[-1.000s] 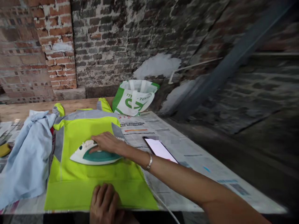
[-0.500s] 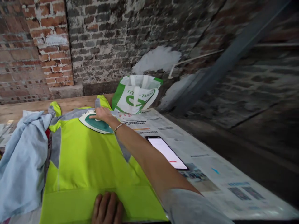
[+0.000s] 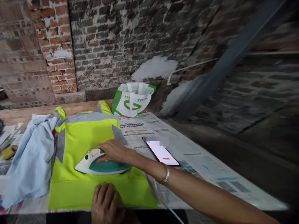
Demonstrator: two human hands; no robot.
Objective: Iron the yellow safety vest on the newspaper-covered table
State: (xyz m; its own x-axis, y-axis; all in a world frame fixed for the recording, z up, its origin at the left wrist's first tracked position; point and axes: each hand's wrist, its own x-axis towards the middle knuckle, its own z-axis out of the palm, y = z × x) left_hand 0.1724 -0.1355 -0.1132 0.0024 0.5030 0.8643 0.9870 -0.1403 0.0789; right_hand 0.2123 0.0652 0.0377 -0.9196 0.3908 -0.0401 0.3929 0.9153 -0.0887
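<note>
A neon yellow-green top with grey panels (image 3: 86, 133) lies spread out on a newspaper-covered table. My right hand (image 3: 114, 151) is closed around the handle of a white and teal iron (image 3: 107, 167). The iron rests on the lower part of the top, just above its hem band, with its tip pointing left. At the near edge, my left hand (image 3: 105, 199) lies on the hem, fingers a little bent, holding nothing that I can see. A pale cord (image 3: 171, 211) runs down beneath my right forearm.
Light blue cloth (image 3: 32, 155) lies left of the top, with a yellow sponge-like block (image 3: 8, 153) beyond it. A phone with a lit screen (image 3: 162, 152) lies on newspaper (image 3: 198, 183) to the right. A green and white bag (image 3: 133, 99) stands behind, before a brick wall.
My right hand has brought the iron from the top's upper part down towards the hem. The left hand stays at the hem. The view has shifted slightly.
</note>
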